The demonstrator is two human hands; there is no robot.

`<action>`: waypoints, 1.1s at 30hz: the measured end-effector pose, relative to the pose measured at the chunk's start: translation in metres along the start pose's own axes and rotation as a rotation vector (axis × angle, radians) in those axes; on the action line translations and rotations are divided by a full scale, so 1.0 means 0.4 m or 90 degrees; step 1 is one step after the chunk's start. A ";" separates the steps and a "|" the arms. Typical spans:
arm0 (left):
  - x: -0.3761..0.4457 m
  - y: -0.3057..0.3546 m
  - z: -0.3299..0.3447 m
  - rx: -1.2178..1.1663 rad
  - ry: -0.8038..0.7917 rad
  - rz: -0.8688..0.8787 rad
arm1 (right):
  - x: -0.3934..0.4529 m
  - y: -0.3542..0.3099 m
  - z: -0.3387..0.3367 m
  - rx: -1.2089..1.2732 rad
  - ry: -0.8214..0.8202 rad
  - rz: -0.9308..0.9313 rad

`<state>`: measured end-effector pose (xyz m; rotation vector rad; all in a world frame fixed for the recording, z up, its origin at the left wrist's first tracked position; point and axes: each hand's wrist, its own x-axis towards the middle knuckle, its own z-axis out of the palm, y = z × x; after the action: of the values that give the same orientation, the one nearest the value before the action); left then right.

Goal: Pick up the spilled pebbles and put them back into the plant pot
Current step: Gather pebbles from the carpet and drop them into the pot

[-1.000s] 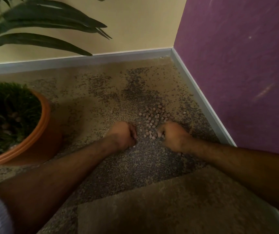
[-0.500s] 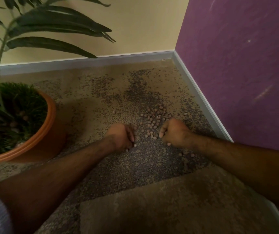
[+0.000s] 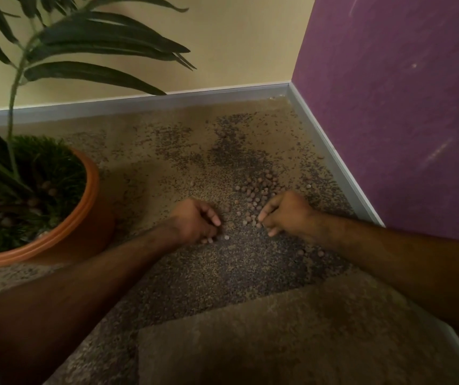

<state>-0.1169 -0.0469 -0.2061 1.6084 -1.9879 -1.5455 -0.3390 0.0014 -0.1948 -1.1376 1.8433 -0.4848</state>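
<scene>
Small round brown pebbles lie scattered on the speckled carpet near the corner of the room. My left hand rests on the carpet at the near left edge of the patch, fingers curled, with a few pebbles at its fingertips. My right hand sits at the near right edge, fingers curled and pinching at pebbles. What either palm holds is hidden. The orange plant pot stands at the left with a green plant and some pebbles inside.
A purple wall with a grey skirting board runs along the right. A cream wall closes the back. Long plant leaves hang over the upper left. A few stray pebbles lie under my right forearm.
Both hands have drawn slightly toward me along the carpet, fingers still curled. More pebbles now show beyond the hands, and a few lie loose by my left fingertips.
</scene>
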 end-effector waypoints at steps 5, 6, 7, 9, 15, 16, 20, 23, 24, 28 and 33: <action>-0.025 -0.005 -0.029 -0.005 0.032 -0.011 | -0.017 -0.034 0.008 0.135 -0.038 0.063; -0.030 -0.005 -0.036 -0.008 0.038 -0.014 | -0.023 -0.044 0.011 0.182 -0.053 0.079; -0.032 -0.005 -0.042 -0.017 0.041 -0.019 | -0.028 -0.054 0.013 0.232 -0.069 0.098; -0.049 0.001 -0.060 -0.032 0.052 -0.025 | -0.044 -0.080 0.016 0.307 -0.091 0.125; -0.141 0.049 -0.138 -0.074 0.085 -0.002 | -0.107 -0.177 0.026 0.377 -0.125 0.111; -0.163 0.060 -0.152 -0.081 0.085 -0.003 | -0.117 -0.193 0.032 0.388 -0.127 0.099; -0.254 0.081 -0.216 -0.100 0.091 0.003 | -0.163 -0.262 0.073 0.419 -0.156 0.064; -0.313 0.078 -0.268 -0.130 0.111 0.004 | -0.201 -0.322 0.103 0.419 -0.176 0.050; -0.334 0.075 -0.289 -0.139 0.121 0.000 | -0.212 -0.344 0.112 0.421 -0.185 0.047; -0.418 0.055 -0.373 -0.184 0.140 -0.009 | -0.248 -0.425 0.156 0.426 -0.239 0.046; -0.497 0.015 -0.473 -0.194 0.154 -0.043 | -0.269 -0.522 0.219 0.431 -0.292 0.020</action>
<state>0.0853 -0.0043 -0.0254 1.6564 -1.5084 -1.5068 -0.1394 -0.0012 -0.0430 -0.6767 1.1581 -0.6949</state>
